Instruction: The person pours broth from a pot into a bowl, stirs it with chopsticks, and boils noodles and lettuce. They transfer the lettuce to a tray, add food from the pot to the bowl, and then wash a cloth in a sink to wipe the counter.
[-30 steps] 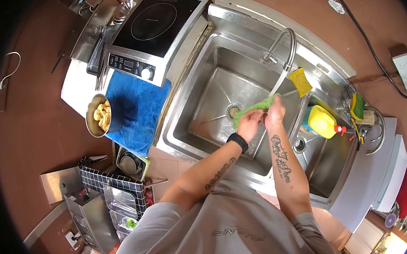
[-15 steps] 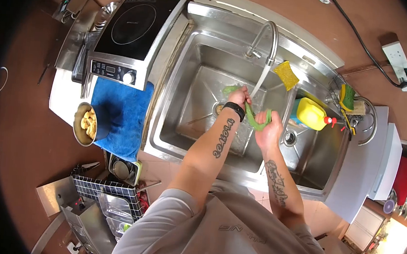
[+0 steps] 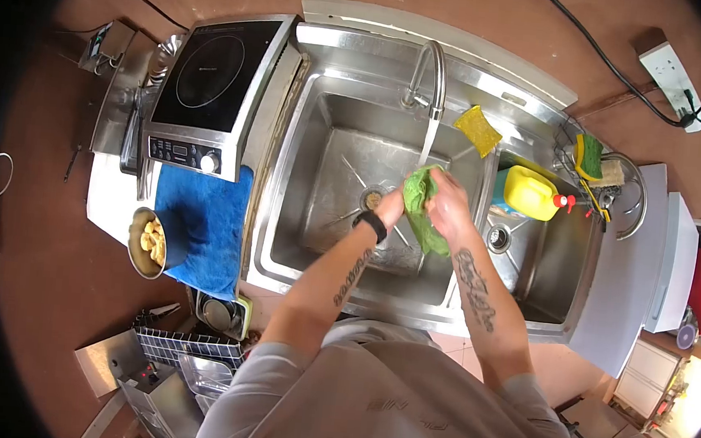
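A wet green cloth (image 3: 429,232) is bunched between both hands over the left sink basin (image 3: 344,148). My left hand (image 3: 391,209), with a black band at the wrist, is closed on the cloth's left side. On the other side, my right hand (image 3: 448,208) grips it near the top, and part of the cloth hangs below the fingers. Water runs from the curved faucet (image 3: 438,82) in a stream just above the cloth. Some fingers are hidden behind the fabric.
A yellow sponge (image 3: 478,131) lies on the sink's back ledge. A yellow jug (image 3: 531,192) with a red cap stands in the right basin. Left of the sink are an induction cooker (image 3: 212,68), a blue towel (image 3: 210,228) and a metal pot (image 3: 143,262) with pale yellowish pieces inside.
The cloth, stretched and twisted between the hands before, is now gathered and more opened out. My hands have come closer together, and the camera view has shifted slightly.
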`<state>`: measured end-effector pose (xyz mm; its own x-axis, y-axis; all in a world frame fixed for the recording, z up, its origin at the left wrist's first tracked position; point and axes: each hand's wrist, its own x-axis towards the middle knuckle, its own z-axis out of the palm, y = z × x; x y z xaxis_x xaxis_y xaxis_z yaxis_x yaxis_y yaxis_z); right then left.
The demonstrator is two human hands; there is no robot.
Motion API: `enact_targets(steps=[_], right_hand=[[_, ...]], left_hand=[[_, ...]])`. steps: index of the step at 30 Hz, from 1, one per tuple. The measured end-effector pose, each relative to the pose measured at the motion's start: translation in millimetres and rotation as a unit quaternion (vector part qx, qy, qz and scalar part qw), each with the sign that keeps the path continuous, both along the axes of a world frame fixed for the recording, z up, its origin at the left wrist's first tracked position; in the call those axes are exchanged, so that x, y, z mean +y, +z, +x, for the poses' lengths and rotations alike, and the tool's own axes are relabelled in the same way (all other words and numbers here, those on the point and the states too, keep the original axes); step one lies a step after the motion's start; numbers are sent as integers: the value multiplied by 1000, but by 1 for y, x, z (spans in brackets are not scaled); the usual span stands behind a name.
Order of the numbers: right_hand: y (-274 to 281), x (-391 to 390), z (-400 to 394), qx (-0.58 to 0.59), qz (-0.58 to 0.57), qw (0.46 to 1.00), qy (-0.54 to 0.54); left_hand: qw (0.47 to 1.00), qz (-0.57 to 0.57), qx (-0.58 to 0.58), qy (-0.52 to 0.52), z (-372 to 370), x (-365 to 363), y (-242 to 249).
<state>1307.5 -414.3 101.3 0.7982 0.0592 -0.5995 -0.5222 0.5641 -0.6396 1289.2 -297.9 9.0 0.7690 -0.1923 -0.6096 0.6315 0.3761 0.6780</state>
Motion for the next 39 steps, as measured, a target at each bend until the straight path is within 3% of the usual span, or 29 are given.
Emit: enact_targets(steps=[1,3,5,8,10,11,13,14,15,16,17,19,20,21,22,23,24,25,26,27,28,29,31,33,35,37,38,39], right_hand=[[1,4,13,-2,3,1000,0],[0,10,36,8,-50,997,62],[-8,18,49,1,-70,995,65],[-18,27,56,-10,-106,994,30],[-12,33,58,-20,-78,995,-51],[-13,34,58,-19,-79,996,-49],[-20,32,58,-149,-140,979,5],[-21,28,51,-147,-141,979,4],[-20,23,39,-248,-288,919,106],[-18,16,30,-338,-424,815,203],[-16,8,20,-338,-426,814,204],[-11,-7,-1,-475,-468,674,317],[-21,-8,-11,-473,-470,674,318],[-41,-8,-20,-400,-428,791,179],[-46,-4,-19,-315,-367,875,31],[-49,-4,-17,-316,-367,874,29],[-45,-1,-15,-198,-273,941,-15],[-43,2,-12,-75,-169,981,-59],[-54,-8,-6,26,-23,999,-20],[-51,-6,0,25,-20,999,-22],[-42,-3,7,47,74,996,24],[-33,1,13,71,167,981,70],[-33,5,29,54,113,984,130],[-48,10,39,16,-140,958,248],[-75,28,44,-25,-183,946,266],[-103,42,46,-94,-385,867,303],[-90,46,50,-62,-332,864,373],[-95,48,51,-64,-332,863,375]], left_hand=[[1000,3,-2,0,-13,2,-3],[992,-111,-53,-24,-30,7,-6],[994,-87,-57,-25,-36,9,-6],[997,-60,-34,-45,-32,18,-3],[996,-57,-7,-62,-31,20,-8],[993,-101,14,-62,-33,20,-11],[987,-145,34,-65,-29,19,2],[966,-239,100,7,-25,14,17],[927,-328,163,78,-17,11,40],[915,-333,171,149,-7,8,64],[914,-335,172,148,1,6,58],[899,-398,70,167,25,0,24],[921,-339,90,170,35,-5,-4],[920,-341,90,170,35,-4,-13],[924,-348,91,129,39,-1,-16],[927,-353,93,87,40,1,-19],[915,-341,149,158,38,-3,24],[916,-339,148,155,34,-1,27],[876,-456,136,76,28,3,28],[818,-562,120,-4,21,6,31],[853,-507,124,0,14,7,36],[855,-505,123,1,5,6,41],[939,-310,147,15,-9,9,65],[942,-295,162,-5,-13,24,62],[959,-216,118,-138,-13,34,32],[969,-165,78,-166,-11,40,-3],[973,29,-22,-229,-8,39,-21],[926,223,-121,-281,-5,39,-17]])
